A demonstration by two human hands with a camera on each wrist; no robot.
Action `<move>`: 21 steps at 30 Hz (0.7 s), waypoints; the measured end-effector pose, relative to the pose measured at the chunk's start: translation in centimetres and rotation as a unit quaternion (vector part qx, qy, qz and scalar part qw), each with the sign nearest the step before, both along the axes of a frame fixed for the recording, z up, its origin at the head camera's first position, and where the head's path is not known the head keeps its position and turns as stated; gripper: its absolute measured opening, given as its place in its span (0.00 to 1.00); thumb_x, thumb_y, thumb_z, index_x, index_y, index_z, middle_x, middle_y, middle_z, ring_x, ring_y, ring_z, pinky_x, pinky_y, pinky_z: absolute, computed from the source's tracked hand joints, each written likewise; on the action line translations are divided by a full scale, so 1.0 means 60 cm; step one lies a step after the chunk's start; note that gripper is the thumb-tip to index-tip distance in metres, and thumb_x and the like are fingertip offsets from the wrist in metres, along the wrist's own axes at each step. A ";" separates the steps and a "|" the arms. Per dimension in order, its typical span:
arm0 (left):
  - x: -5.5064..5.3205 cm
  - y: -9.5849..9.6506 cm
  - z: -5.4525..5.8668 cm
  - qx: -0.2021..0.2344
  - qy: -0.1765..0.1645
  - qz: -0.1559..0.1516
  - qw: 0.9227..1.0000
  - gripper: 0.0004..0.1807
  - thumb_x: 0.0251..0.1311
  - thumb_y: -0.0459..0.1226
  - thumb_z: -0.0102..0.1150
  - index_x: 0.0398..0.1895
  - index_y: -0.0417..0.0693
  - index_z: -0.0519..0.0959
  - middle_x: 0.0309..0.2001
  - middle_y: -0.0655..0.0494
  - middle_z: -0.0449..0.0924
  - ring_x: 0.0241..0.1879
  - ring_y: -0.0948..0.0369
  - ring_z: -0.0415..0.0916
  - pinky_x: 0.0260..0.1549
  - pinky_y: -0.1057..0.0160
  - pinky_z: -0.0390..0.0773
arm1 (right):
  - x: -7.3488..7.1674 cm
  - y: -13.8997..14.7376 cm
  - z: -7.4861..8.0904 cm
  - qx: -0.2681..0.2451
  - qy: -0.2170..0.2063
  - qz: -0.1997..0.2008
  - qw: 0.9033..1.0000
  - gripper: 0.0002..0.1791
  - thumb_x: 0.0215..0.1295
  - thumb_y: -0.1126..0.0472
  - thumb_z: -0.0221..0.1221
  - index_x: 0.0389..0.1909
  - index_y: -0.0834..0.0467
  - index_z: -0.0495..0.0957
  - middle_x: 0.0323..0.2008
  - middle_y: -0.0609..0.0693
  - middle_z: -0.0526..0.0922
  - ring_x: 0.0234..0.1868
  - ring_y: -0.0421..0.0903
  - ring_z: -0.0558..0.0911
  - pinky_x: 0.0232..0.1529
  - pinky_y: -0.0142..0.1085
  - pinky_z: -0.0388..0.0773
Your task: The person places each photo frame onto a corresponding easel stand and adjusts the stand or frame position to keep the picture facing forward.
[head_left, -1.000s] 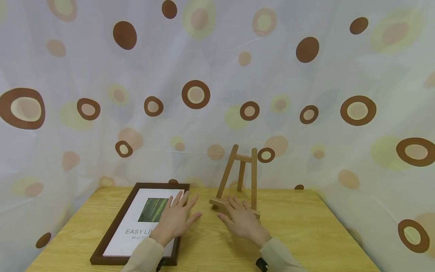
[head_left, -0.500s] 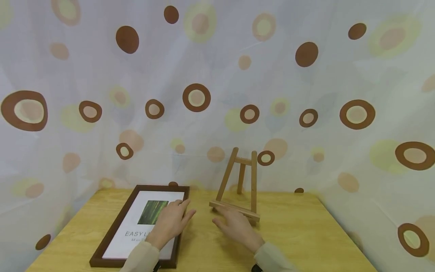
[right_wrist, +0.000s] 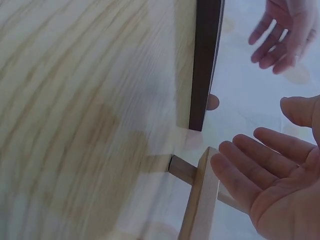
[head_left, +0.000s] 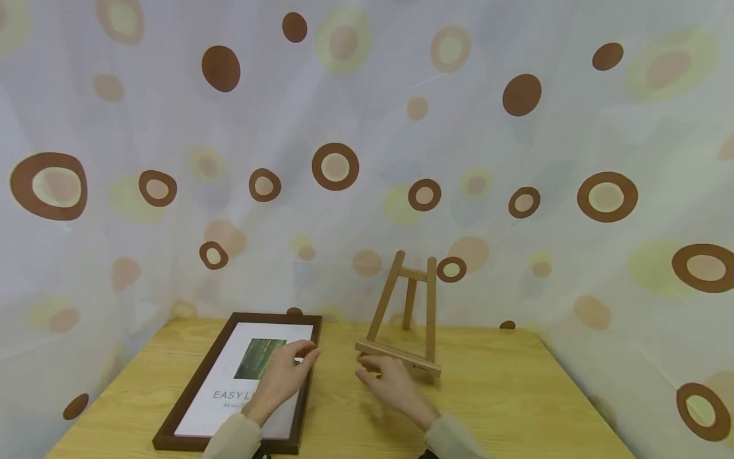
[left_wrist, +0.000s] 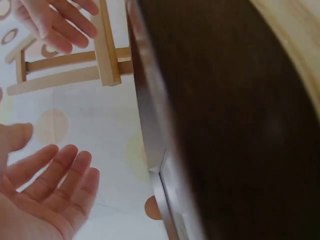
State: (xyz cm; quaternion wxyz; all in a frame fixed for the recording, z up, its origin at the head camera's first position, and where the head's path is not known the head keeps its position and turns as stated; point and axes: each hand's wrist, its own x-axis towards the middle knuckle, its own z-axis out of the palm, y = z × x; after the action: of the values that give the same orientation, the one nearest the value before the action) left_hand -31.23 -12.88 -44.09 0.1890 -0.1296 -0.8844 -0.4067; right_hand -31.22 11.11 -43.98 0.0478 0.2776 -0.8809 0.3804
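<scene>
My left hand (head_left: 283, 375) hovers over the right side of a dark-brown picture frame (head_left: 189, 381), which lies flat with a white sheet and green picture inside. Its fingers (left_wrist: 65, 182) bend loosely and hold nothing. A small wooden easel (head_left: 431, 312) stands right of the frame, its ledge facing me. Just in front of that ledge is my right hand (head_left: 394, 385), also empty, fingers (right_wrist: 260, 165) loosely bent. In the right wrist view, a fingertip overlaps the easel's wooden ledge (right_wrist: 202, 200). Both palms face inward, a gap between them. Part of the frame's print is hidden by the left hand.
Both objects stand on a light wood-grain table (head_left: 504, 395). A pale curtain (head_left: 367, 95) with brown and pastel dots hangs behind it and along both sides. Light sleeves (head_left: 234, 437) cover both forearms.
Both hands have drawn back slightly toward me, and their spread, straight fingers have bent loosely. The right hand has come off the easel's ledge. Frame and easel stay in place.
</scene>
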 end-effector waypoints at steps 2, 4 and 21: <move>0.001 -0.007 -0.004 0.019 -0.010 0.006 1.000 0.10 0.66 0.40 0.60 0.45 0.46 0.84 0.41 0.54 0.86 0.44 0.55 0.83 0.41 0.55 0.84 | -0.001 -0.004 -0.003 -0.029 -0.018 0.000 0.999 0.23 0.73 0.54 0.55 0.58 0.68 0.76 0.54 0.65 0.81 0.51 0.59 0.83 0.48 0.46 0.84; 0.001 -0.014 -0.007 0.029 -0.019 0.010 0.999 0.11 0.65 0.39 0.62 0.46 0.45 0.83 0.41 0.53 0.86 0.43 0.54 0.83 0.41 0.53 0.84 | -0.002 -0.008 -0.006 -0.047 -0.031 -0.006 0.998 0.22 0.72 0.54 0.55 0.57 0.67 0.78 0.53 0.64 0.82 0.50 0.58 0.84 0.48 0.45 0.84; 0.011 -0.088 -0.009 0.155 -0.162 0.022 0.974 0.15 0.60 0.30 0.63 0.50 0.32 0.80 0.39 0.49 0.85 0.38 0.56 0.84 0.41 0.56 0.85 | -0.005 -0.042 -0.027 -0.215 -0.230 0.018 0.949 0.22 0.71 0.61 0.57 0.57 0.75 0.74 0.52 0.70 0.80 0.47 0.56 0.85 0.47 0.45 0.85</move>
State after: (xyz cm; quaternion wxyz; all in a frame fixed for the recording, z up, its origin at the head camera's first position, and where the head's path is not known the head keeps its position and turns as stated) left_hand -30.59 -18.16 -44.64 0.0702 -0.0116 -0.8322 -0.5499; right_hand -31.53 8.59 -45.60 -0.1047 0.1812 -0.7605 0.6147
